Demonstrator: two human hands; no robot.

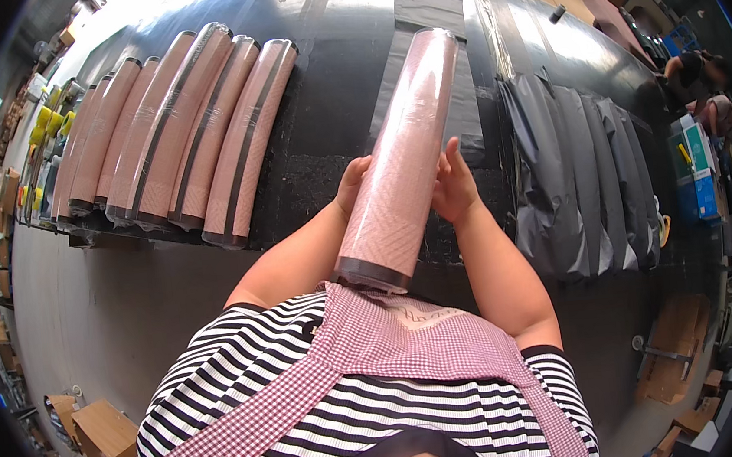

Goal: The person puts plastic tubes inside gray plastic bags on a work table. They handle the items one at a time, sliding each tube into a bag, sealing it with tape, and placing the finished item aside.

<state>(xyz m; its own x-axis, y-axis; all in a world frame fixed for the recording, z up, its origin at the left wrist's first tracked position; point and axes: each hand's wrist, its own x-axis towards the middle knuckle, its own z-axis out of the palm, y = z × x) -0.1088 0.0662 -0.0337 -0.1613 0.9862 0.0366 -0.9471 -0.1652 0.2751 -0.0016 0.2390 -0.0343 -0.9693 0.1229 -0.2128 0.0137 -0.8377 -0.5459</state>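
Note:
A long pink rolled mat (403,156), wrapped in shiny clear film with dark bands at its ends, slants across the table in front of me. Its near end overhangs the table edge and reaches my checked apron (392,326). My left hand (353,184) grips the roll's left side, its fingertips partly hidden behind it. At the right side, my right hand (456,187) is beside the roll with fingers stretched and apart, some partly covered by it. Beneath the far part of the roll lies a flat dark plastic sheet (429,5).
Several wrapped pink rolls (250,143) lie side by side on the black table (322,128) at left. Dark grey plastic sleeves (549,178) drape over the front edge at right. Cardboard boxes (105,434) stand low left. Another person (697,78) is at the far right.

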